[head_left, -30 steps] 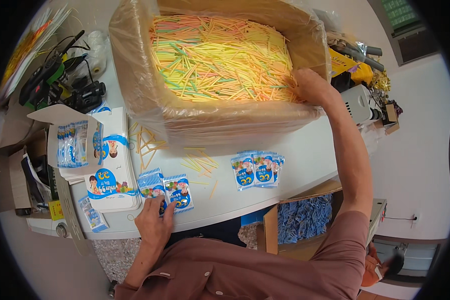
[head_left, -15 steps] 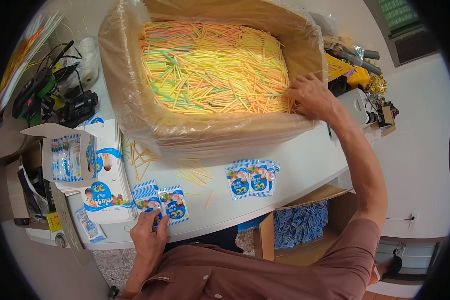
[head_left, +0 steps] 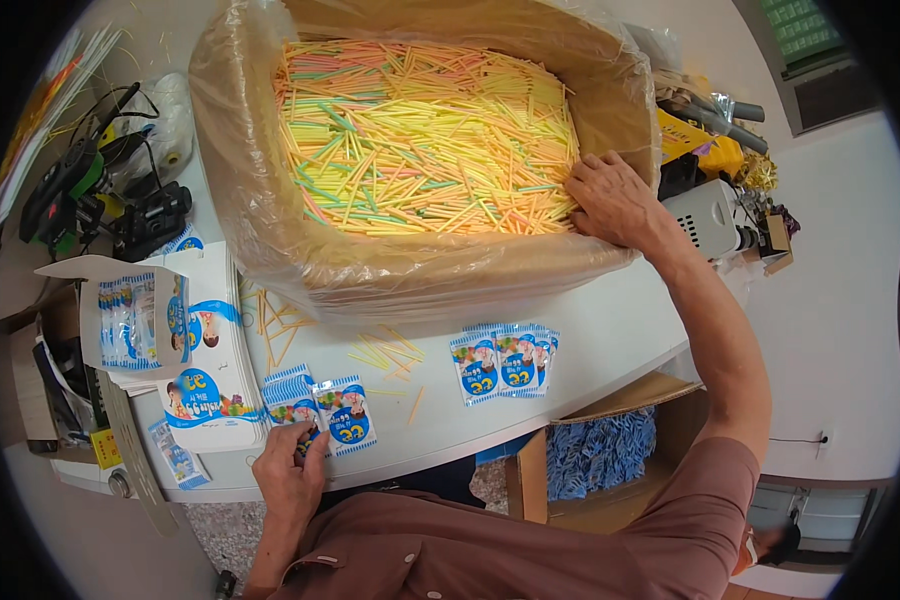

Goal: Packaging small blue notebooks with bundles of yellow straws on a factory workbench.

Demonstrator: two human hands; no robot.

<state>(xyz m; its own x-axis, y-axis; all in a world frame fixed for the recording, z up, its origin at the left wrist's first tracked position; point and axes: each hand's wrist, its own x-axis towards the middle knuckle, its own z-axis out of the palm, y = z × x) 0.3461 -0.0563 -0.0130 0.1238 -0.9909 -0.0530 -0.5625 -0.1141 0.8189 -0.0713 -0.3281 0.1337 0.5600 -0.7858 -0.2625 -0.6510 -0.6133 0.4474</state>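
A large carton lined with clear plastic (head_left: 440, 270) holds a thick layer of thin coloured sticks (head_left: 440, 150), yellow, orange, pink and green. At its right front corner, my right hand (head_left: 615, 205) reaches in with fingers curled down against the sticks; the fingertips and anything in them are hidden. My left hand (head_left: 292, 468) is at the table's front edge, thumb and fingers closed on the lower end of a small blue-and-white packet (head_left: 292, 405). Another such packet (head_left: 346, 415) lies flat just right of it. Further right is an overlapping group of packets (head_left: 500, 362).
Loose sticks (head_left: 388, 350) lie before the carton. At left are a stack of printed white cards (head_left: 215, 400) and an open box of packets (head_left: 135, 315). An open cardboard box of blue packets (head_left: 605, 450) stands below the table edge. Tools (head_left: 150, 220) crowd the far left.
My right hand has shifted slightly left and down at the carton's corner, its fingers still curled over the sticks. My left hand has stayed on the packet. The view has shifted a little.
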